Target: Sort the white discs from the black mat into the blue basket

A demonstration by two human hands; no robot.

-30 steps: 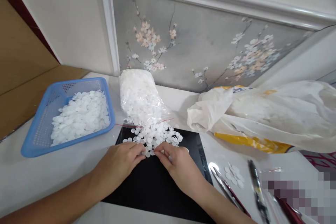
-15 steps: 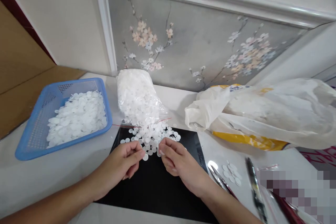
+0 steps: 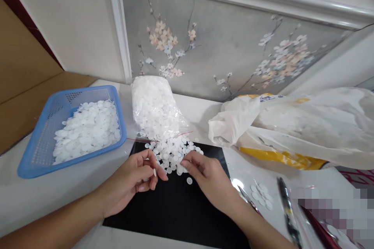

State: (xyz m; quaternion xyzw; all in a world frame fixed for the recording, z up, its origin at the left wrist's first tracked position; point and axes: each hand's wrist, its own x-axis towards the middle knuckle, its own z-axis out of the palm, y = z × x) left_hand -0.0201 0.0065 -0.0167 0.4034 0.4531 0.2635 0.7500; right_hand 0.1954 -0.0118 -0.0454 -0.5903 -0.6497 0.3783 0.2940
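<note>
A heap of small white plastic discs point(image 3: 172, 149) spills from a clear zip bag point(image 3: 156, 105) onto a black mat point(image 3: 172, 212). Between the thumb and fingers of my left hand point(image 3: 143, 173), at the heap's left edge, a white disc point(image 3: 154, 172) is held edge-on. My right hand point(image 3: 207, 173) reaches into the heap's right side with thumb and forefinger closed together. Its fingertips touch the discs, and whether one is pinched there is hidden. One loose disc point(image 3: 189, 181) lies on the mat just below those fingertips.
At left stands a blue basket point(image 3: 25, 163) partly filled with white discs. A white and yellow plastic bag point(image 3: 292, 124) lies at right. Nearer are a small group of discs point(image 3: 261, 195), scissors point(image 3: 248, 200) and a black pen-like object point(image 3: 285, 206). A painted panel point(image 3: 222, 46) rises behind.
My left hand's fingers have opened out somewhat, showing a disc edge-on. My right hand has turned, fingertips now at the heap. A loose disc now shows below it on the mat.
</note>
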